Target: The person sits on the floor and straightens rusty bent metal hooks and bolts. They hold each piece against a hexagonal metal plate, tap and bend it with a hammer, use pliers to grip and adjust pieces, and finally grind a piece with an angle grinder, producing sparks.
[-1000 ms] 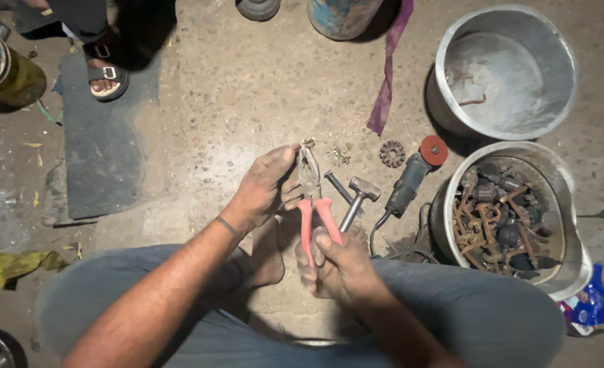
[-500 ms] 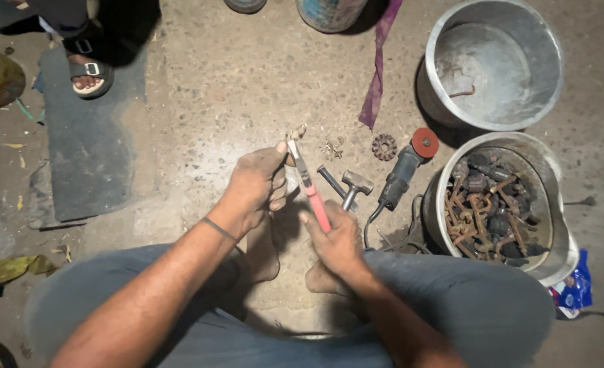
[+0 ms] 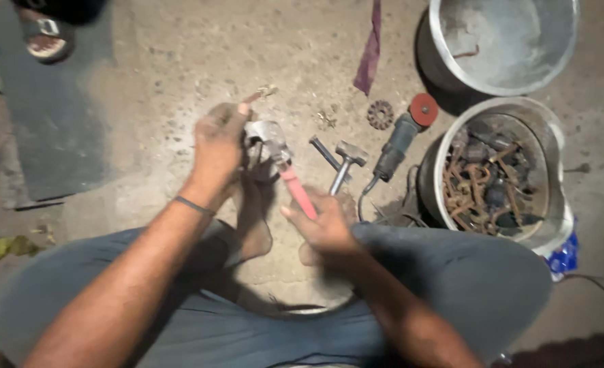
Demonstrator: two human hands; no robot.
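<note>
**Gripping pliers over a dusty floor**

Looking down from the head camera, a person sits on a concrete floor [image 3: 145, 75] with knees spread. The right hand [image 3: 326, 225] is closed around the red handles of a pair of pliers [image 3: 285, 167], fingers wrapped tight at the lower end of the handles. The pliers slant up and to the left, their metal head meeting a small grey metal part [image 3: 257, 136]. The left hand [image 3: 217, 146] is curled over that part, fingers bent round its far side so the hold itself is mostly hidden; the picture is blurred here and I cannot tell what the part is. Both hands hover above a bare foot [image 3: 251, 225].

Just right of the pliers lies a hammer [image 3: 346, 160], and beside it an angle grinder [image 3: 400, 136] with a red disc, its cable trailing toward the person's leg. A small toothed wheel [image 3: 380, 114] lies near the grinder's disc. Farther right stands a metal bucket [image 3: 554, 191] full of rusty scrap pieces [image 3: 482, 184], with a second, nearly bare metal tub [image 3: 438, 48] behind it. A purple strip of cloth [image 3: 370, 51] lies near the tub. At top left, a sandalled foot [image 3: 43, 37] of another person rests on a dark mat [image 3: 50, 129].
</note>
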